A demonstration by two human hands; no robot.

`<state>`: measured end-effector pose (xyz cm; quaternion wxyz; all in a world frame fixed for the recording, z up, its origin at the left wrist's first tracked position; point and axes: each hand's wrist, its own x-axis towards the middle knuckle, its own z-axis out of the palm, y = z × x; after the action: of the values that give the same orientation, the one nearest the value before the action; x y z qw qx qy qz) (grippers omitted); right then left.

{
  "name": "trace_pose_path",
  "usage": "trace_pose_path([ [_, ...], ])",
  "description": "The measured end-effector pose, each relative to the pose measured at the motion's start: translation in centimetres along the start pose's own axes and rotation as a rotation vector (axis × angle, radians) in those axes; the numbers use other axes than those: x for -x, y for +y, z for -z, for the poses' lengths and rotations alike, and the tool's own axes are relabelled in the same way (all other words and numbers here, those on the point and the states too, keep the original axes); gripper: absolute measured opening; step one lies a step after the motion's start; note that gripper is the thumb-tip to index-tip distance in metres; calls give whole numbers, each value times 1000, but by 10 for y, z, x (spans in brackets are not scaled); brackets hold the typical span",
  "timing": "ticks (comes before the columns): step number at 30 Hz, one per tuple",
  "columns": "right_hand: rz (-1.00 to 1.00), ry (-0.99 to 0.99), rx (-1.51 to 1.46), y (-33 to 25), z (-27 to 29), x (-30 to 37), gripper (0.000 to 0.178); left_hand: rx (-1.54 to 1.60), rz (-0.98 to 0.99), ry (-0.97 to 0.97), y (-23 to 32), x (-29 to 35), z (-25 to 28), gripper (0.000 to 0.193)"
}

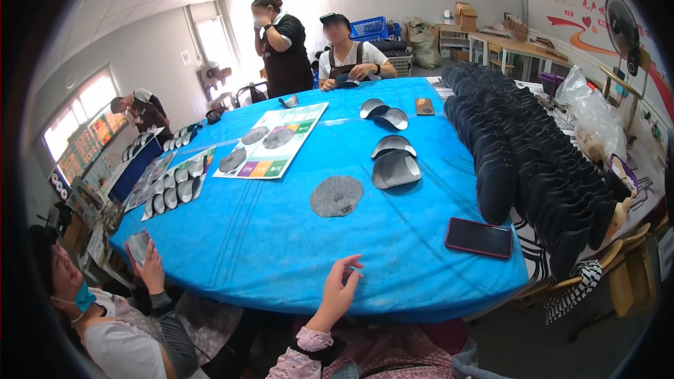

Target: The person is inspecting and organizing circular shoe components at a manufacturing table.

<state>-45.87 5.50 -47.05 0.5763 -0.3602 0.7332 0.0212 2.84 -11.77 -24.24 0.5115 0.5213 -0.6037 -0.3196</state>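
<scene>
My left hand (340, 293), in a pink sleeve with a dark band at the wrist, hovers over the near edge of the blue-covered table (267, 238). Its fingers are slightly curled, with a gap between thumb and forefinger, and I see nothing in it. Beyond the fingertips lies a flat grey felt-like round piece (337, 196) with a small dark mark. A dark phone with a red rim (479, 238) rests to the right. Farther back sit curved grey-and-black pieces (395, 168), with another curved pair (385, 114) behind them. My right hand is out of view.
Stacked dark, insole-shaped pieces (519, 161) line the table's right side. A printed sheet (298, 142) bears grey round pieces; curved pieces (172, 195) stand in rows farther left. A co-worker at left holds a grey piece (138, 246). Other people are across the table.
</scene>
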Motion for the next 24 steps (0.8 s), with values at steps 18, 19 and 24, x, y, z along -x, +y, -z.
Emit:
trace_pose_path([
  [18,-39,-57,33,-13,20,1,46,53,23,25,1,4,-1,31],
  [19,-41,-59,35,-14,21,1,46,52,15,26,1,4,0,31],
  [24,-48,-74,58,-14,26,5,47,44,19,10,4,4,-1,31],
])
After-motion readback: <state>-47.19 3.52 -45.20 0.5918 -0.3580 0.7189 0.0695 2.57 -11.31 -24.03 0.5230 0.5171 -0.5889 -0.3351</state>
